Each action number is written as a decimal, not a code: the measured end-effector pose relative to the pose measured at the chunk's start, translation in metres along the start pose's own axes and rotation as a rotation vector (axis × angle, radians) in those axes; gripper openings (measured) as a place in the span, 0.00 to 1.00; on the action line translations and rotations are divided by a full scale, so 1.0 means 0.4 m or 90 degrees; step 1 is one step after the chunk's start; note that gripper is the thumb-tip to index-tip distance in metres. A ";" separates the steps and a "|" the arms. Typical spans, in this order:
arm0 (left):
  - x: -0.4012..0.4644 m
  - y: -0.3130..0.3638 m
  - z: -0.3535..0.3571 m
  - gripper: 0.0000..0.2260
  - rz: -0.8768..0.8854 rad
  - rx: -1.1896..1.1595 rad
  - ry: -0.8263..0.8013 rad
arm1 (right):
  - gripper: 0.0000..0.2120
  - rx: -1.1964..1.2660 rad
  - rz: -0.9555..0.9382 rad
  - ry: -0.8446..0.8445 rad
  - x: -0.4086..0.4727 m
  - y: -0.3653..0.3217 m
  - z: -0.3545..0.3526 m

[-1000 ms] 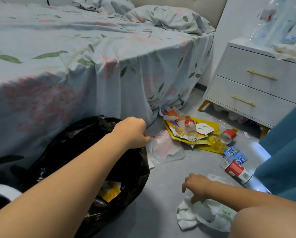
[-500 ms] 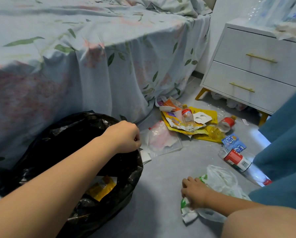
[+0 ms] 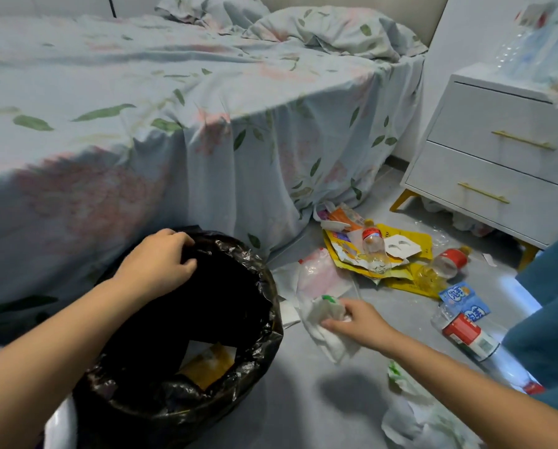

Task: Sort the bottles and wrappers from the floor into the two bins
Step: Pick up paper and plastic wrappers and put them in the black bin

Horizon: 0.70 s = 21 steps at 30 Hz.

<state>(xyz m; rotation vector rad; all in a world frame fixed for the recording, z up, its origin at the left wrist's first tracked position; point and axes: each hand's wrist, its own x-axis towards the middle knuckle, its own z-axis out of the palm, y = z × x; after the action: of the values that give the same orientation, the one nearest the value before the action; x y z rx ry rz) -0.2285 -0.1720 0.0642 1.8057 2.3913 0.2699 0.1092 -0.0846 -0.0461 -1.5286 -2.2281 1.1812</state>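
Note:
A bin lined with a black bag (image 3: 258,338) stands at the lower left, with yellow wrappers inside. My left hand (image 3: 158,264) grips the bag's far rim. My right hand (image 3: 358,322) holds a crumpled white plastic wrapper (image 3: 323,322) in the air, just right of the bin. More white wrapper (image 3: 413,422) lies on the floor below my right forearm. Past my hand lie a clear bag (image 3: 319,273), yellow wrappers (image 3: 410,241) and a small red-capped bottle (image 3: 373,244). Two red-labelled bottles (image 3: 449,260) (image 3: 468,335) lie to the right, by a blue packet (image 3: 465,296).
The bed (image 3: 174,108) with a leaf-print sheet fills the left and back. A white two-drawer nightstand (image 3: 504,163) stands at the right with clear bottles on top. Blue fabric (image 3: 549,286) hangs at the right edge. A white object (image 3: 57,429) shows beside the black bin.
My right hand has lifted the white wrapper off the floor and carried it up and left toward the bin. My left hand has shifted along the bag's rim.

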 end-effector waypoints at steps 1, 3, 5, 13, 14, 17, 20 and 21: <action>-0.010 -0.017 -0.005 0.20 -0.007 0.011 -0.013 | 0.11 0.039 -0.002 0.002 0.011 -0.038 -0.021; -0.029 -0.045 -0.011 0.22 -0.007 0.055 -0.040 | 0.11 0.093 -0.027 -0.013 0.026 -0.125 -0.062; -0.039 -0.068 -0.024 0.24 0.001 0.108 -0.052 | 0.09 0.112 -0.086 -0.040 0.037 -0.222 -0.096; -0.055 -0.105 -0.019 0.18 -0.048 0.190 -0.064 | 0.09 -0.109 -0.263 -0.148 0.079 -0.522 -0.078; -0.052 -0.104 -0.011 0.18 -0.061 0.186 -0.074 | 0.09 -0.150 -0.278 -0.156 0.082 -0.545 -0.067; -0.038 -0.101 0.008 0.17 -0.094 0.174 -0.091 | 0.12 -0.243 -0.311 -0.171 0.091 -0.581 -0.025; -0.017 -0.113 0.019 0.16 -0.117 0.185 -0.080 | 0.18 -0.331 -0.334 -0.202 0.098 -0.590 0.022; -0.010 -0.120 0.022 0.16 -0.126 0.184 -0.085 | 0.20 -0.354 -0.344 -0.217 0.100 -0.588 0.037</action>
<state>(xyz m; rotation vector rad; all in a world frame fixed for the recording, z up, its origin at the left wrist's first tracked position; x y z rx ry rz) -0.2707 -0.1883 0.0450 1.6113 2.5933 -0.2218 -0.0817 -0.0930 0.0977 -0.7678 -3.1103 0.7257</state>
